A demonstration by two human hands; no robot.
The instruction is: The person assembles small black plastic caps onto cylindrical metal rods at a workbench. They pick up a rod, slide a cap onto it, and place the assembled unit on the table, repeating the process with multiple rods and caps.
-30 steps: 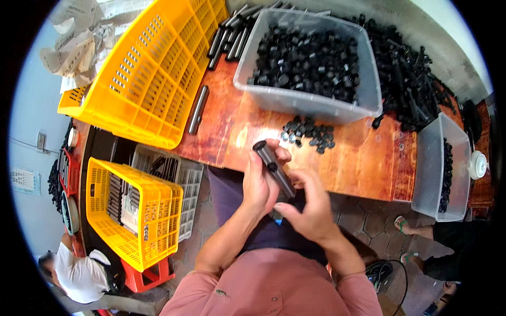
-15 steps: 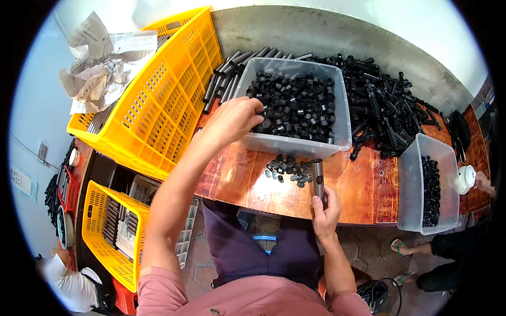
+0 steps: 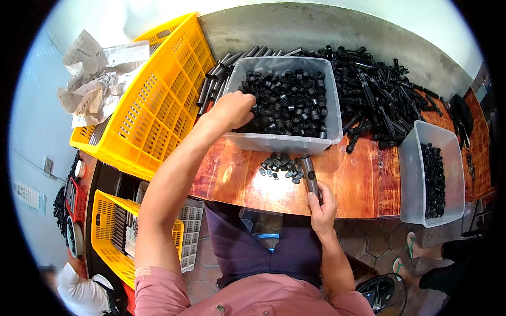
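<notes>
At the left side of a clear plastic bin (image 3: 287,142), my left hand (image 3: 237,109) reaches over the rim with its fingers curled. The fingertips are among short black ring-shaped caps (image 3: 298,102), and whatever they pinch is hidden. Near the table's front edge, my right hand (image 3: 322,204) grips a dark grey metal tube (image 3: 310,175) by its lower end. The tube leans to the left and shows a dark oval hole in its side. Just left of it lies a loose pile of small black discs (image 3: 280,165).
A tall yellow crate (image 3: 153,100) with crumpled paper stands left, beside loose metal tubes (image 3: 215,79). Black parts are heaped (image 3: 379,95) behind right. Another clear bin (image 3: 456,184) with small black pieces is at the right edge. Another person's feet (image 3: 406,253) show lower right.
My left hand has dipped a little further into the caps, its fingers more tightly curled. The tube in my right hand tilts more to the left. The other person's hand with the white object has left view.
</notes>
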